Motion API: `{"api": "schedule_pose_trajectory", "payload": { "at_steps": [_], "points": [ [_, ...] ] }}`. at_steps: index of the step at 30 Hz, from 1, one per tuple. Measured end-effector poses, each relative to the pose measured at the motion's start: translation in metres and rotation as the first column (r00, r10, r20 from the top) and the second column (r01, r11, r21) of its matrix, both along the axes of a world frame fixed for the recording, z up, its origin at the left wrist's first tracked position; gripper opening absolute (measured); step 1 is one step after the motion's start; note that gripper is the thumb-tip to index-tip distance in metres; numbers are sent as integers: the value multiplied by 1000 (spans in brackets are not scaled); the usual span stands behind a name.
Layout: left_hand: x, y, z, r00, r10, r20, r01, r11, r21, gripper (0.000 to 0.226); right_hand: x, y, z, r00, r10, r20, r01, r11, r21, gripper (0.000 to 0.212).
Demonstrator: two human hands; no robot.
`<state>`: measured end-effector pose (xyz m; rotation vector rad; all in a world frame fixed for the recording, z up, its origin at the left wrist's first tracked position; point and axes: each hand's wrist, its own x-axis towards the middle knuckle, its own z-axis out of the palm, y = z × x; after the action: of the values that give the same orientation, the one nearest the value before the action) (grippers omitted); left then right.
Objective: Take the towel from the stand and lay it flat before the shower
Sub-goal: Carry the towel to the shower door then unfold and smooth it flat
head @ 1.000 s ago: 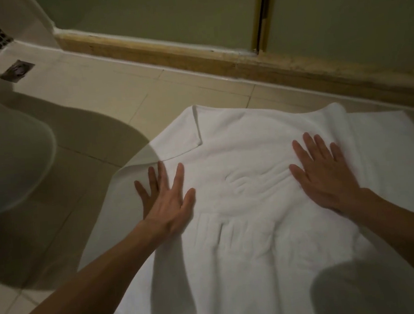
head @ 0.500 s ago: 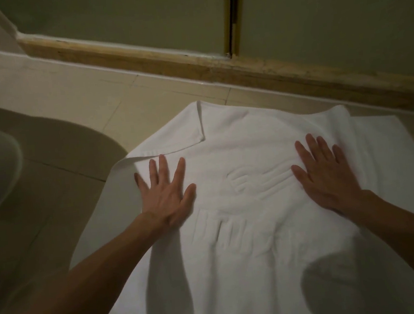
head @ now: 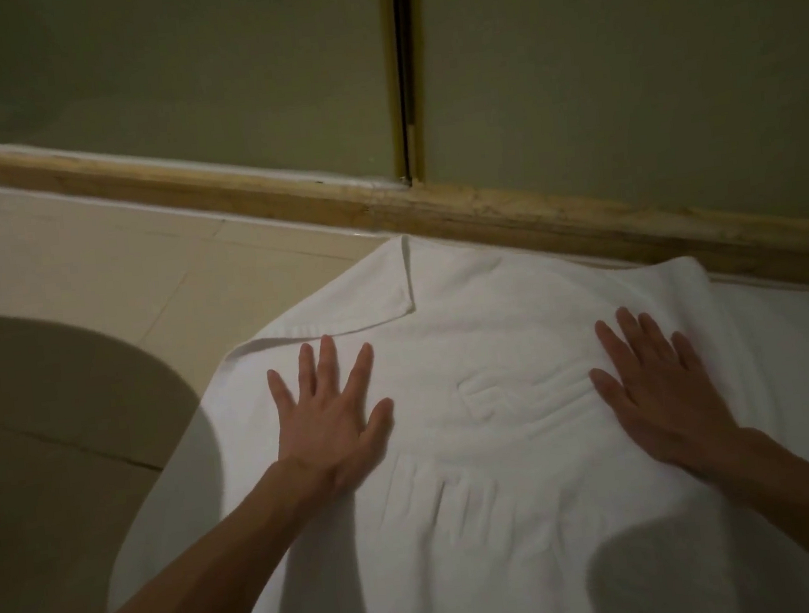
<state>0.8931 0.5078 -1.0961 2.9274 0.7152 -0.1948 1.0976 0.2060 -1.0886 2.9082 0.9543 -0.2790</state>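
Observation:
A white towel (head: 500, 504) lies spread on the tiled floor, its far edge close against the shower's wooden threshold (head: 482, 210). Its far left corner (head: 381, 293) is folded back over itself, and shallow wrinkles run across its middle. My left hand (head: 328, 412) presses flat on the towel's left part, fingers spread and straight. My right hand (head: 657, 385) presses flat on the right part in the same way. Both forearms reach in from the bottom edge.
Frosted glass shower doors (head: 222, 76) rise behind the threshold, with a dark metal seam (head: 404, 69) between the two panels. Beige floor tiles (head: 92, 267) stretch to the left of the towel. A large rounded shadow (head: 59, 438) covers the floor at lower left.
The towel has slid forward with both flat hands until its far edge meets the threshold. The view has shifted right, and the floor drain and toilet have left the frame.

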Motion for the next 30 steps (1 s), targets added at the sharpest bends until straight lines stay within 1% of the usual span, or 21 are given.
{"api": "schedule_pose_trajectory", "payload": {
  "at_steps": [5,10,11,13,15,16,17,19,21,25,28,30],
  "points": [
    [1,0,1,1000,-4,19,4,1000,-5,71,1,-2,-2,1000,1,0,-1,1000,2,66],
    [-4,-2,4,1000,-2,-8,1,1000,-26,70,-6,4,8,999,-7,-38,6,1000,-12,72],
    [-4,-2,4,1000,-8,-17,7,999,-33,70,-9,7,11,999,-3,-52,5,1000,26,73],
    [-3,1,5,999,-22,-24,20,998,-53,73,-19,23,20,998,31,-56,-20,984,177,68],
    [1,4,9,1000,-27,1,27,997,-76,75,-32,51,30,993,115,0,-108,933,343,54],
    [4,6,11,999,-27,28,29,997,-74,74,-37,70,35,986,166,34,-166,906,390,48],
    [6,7,13,998,-30,49,33,997,-63,73,-42,87,38,973,226,52,-228,890,395,47],
    [10,9,14,997,-28,72,32,998,-51,70,-49,120,40,939,344,1,-327,893,308,54],
    [12,12,12,998,-25,66,29,998,-61,71,-49,145,34,922,376,-87,-351,910,219,58],
    [18,22,10,996,-42,73,45,998,-32,71,-44,177,29,891,429,-147,-412,902,133,61],
    [24,36,14,992,-43,118,42,999,7,66,-37,196,29,874,460,-157,-447,887,113,61],
    [27,49,13,991,-28,131,26,1000,14,67,-32,210,30,865,469,-179,-442,881,169,62]
  ]
}}
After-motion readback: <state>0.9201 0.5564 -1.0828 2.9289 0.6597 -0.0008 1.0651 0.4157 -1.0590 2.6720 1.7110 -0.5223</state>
